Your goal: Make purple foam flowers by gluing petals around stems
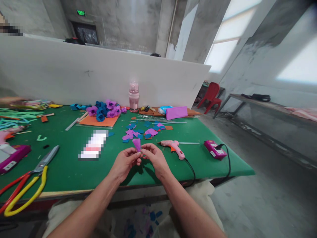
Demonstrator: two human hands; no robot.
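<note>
Your left hand (126,161) and right hand (154,156) pinch one purple petal (136,143); finished flowers (105,109) wait, loose petals (142,131) remain.

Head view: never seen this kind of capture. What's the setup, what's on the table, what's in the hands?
There is no machine here. One camera sits on a person's head and looks forward and down, so the two bare forearms reaching in from the bottom are that person's own. The left hand and right hand together pinch a small purple paper petal above the green felt-covered table. To the right lies a pink hot glue gun with a black cord. Behind the hands are loose purple and blue cut paper pieces, then a cluster of finished purple and blue paper flowers and a pink plastic bottle. Large scissors with red and yellow handles lie at the left.
</note>
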